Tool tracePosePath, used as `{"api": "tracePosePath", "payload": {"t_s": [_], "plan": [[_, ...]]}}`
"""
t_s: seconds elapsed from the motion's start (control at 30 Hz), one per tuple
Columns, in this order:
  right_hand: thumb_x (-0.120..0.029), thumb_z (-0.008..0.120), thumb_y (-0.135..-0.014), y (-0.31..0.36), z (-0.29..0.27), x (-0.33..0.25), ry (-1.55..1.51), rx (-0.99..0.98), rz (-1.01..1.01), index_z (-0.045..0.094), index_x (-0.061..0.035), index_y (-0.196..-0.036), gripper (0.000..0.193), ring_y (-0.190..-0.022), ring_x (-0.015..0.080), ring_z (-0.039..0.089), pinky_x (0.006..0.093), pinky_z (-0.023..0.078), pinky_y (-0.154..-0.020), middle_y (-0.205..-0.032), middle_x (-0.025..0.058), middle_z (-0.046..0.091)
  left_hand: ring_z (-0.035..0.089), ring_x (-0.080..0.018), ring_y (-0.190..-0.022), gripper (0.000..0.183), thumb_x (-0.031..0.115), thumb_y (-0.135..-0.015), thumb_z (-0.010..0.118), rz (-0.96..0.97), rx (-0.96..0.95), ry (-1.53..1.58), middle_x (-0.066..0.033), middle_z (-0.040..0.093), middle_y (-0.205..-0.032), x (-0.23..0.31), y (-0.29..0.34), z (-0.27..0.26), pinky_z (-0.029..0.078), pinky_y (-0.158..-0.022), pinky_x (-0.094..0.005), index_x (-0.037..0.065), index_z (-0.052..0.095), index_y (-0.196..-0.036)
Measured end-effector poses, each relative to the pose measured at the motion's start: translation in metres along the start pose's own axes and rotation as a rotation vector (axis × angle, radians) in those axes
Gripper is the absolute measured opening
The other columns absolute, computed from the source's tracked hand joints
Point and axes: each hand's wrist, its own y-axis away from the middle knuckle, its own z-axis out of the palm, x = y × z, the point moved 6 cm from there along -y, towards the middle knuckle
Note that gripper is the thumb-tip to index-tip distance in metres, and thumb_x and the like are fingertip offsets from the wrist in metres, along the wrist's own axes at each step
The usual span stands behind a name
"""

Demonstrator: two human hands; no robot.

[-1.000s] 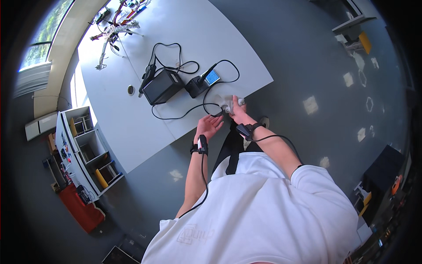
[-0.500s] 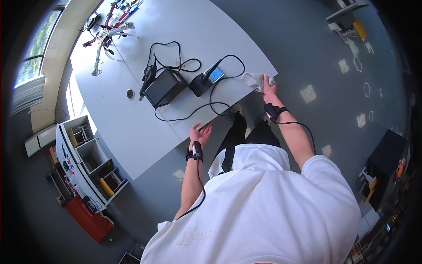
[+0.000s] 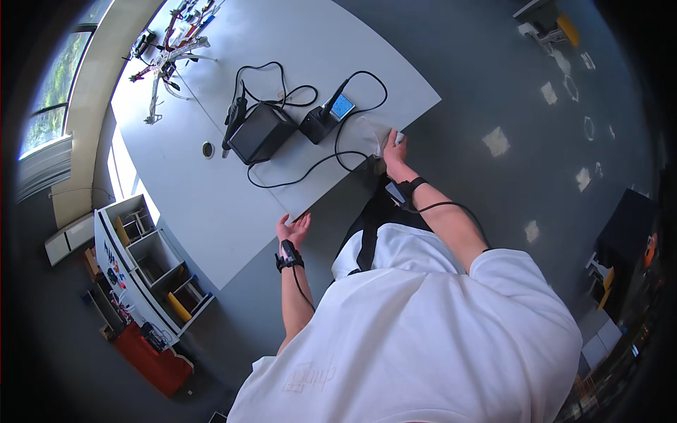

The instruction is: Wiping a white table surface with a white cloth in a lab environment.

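Observation:
My right hand [image 3: 395, 149] is closed around a white cloth [image 3: 371, 132], part of which lies spread on the tabletop by the near edge. A black cable loops close to the cloth's left side. Farther left, my left hand [image 3: 292, 231] is at the table's near edge, palm up, fingers apart, with nothing in it. Beyond both hands stand a black box-shaped unit [image 3: 262, 134] with a black handle tool [image 3: 236, 116] at its left side, and a small black soldering station [image 3: 319, 125] with a lit blue screen. A soldering iron [image 3: 334, 97] is upright in it.
The white table [image 3: 190, 211] has a round cable hole [image 3: 208, 149] left of the black unit. A drone frame [image 3: 166, 63] and small tools sit at its far left corner. An open shelf unit [image 3: 151, 247] is on the floor to the left, near a red piece of furniture [image 3: 151, 359].
My right hand has slid left along the table edge, bringing the cloth with it. My left hand has shifted left and slightly nearer to me, still palm up.

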Motion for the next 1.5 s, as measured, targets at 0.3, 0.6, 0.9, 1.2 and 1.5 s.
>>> {"api": "tracePosePath", "payload": {"t_s": [0.3, 0.6, 0.9, 1.2, 1.5], "plan": [[-0.051, 0.047, -0.089, -0.039, 0.015, 0.016, -0.845, -0.237, 0.335, 0.043, -0.0180, -0.111, 0.040, -0.085, 0.0216, 0.056, 0.0376, 0.046, -0.058, -0.102, 0.0044, 0.053, 0.035, -0.0367, -0.126, 0.069, 0.022, -0.083, 0.051, 0.011, 0.082, -0.040, -0.0272, 0.028, -0.136, 0.035, 0.005, -0.021, 0.034, -0.103, -0.0483, -0.011, 0.015, -0.132], [-0.014, 0.068, -0.068, -0.062, 0.041, 0.033, 0.444, -0.463, -0.249, 0.054, -0.0107, -0.103, 0.039, -0.081, 0.0223, 0.059, 0.0339, 0.049, -0.063, -0.094, 0.0056, 0.059, 0.035, -0.0367, -0.125, 0.080, 0.029, -0.087, 0.049, -0.098, -0.299, -0.284, -0.0279, 0.025, -0.137, 0.027, 0.032, -0.012, 0.033, -0.103, -0.0470, -0.013, 0.000, -0.134], [-0.021, 0.067, -0.071, 0.040, 0.115, 0.104, -0.820, -0.254, 0.634, 0.059, -0.0075, -0.098, 0.031, -0.082, 0.0298, 0.061, 0.0380, 0.050, -0.063, -0.093, 0.0149, 0.062, 0.040, -0.0330, -0.124, 0.067, 0.025, -0.088, 0.048, -0.002, -0.340, -0.324, -0.0239, 0.033, -0.135, 0.045, 0.030, -0.039, 0.033, -0.103, -0.0474, -0.011, 0.014, -0.132], [-0.020, 0.056, -0.086, 0.132, 0.159, 0.138, -0.994, -0.322, 0.644, 0.052, -0.0149, -0.093, 0.009, -0.077, 0.0192, 0.056, 0.0382, 0.047, -0.063, -0.082, 0.0051, 0.057, 0.042, -0.0311, -0.123, 0.054, 0.022, -0.087, 0.047, 0.118, -0.114, -0.207, -0.0210, 0.040, -0.132, 0.114, 0.043, -0.114, 0.035, -0.101, -0.0465, -0.009, 0.028, -0.126], [-0.015, 0.056, -0.083, 0.179, 0.265, 0.265, -0.704, -0.536, 0.439, 0.050, -0.0145, -0.105, 0.023, -0.091, 0.0162, 0.054, 0.0340, 0.048, -0.068, -0.098, 0.0024, 0.054, 0.042, -0.0318, -0.122, 0.054, 0.023, -0.085, 0.049, 0.004, 0.027, -0.190, -0.0220, 0.040, -0.131, 0.175, 0.047, -0.149, 0.036, -0.101, -0.0469, -0.007, 0.030, -0.125]]}}
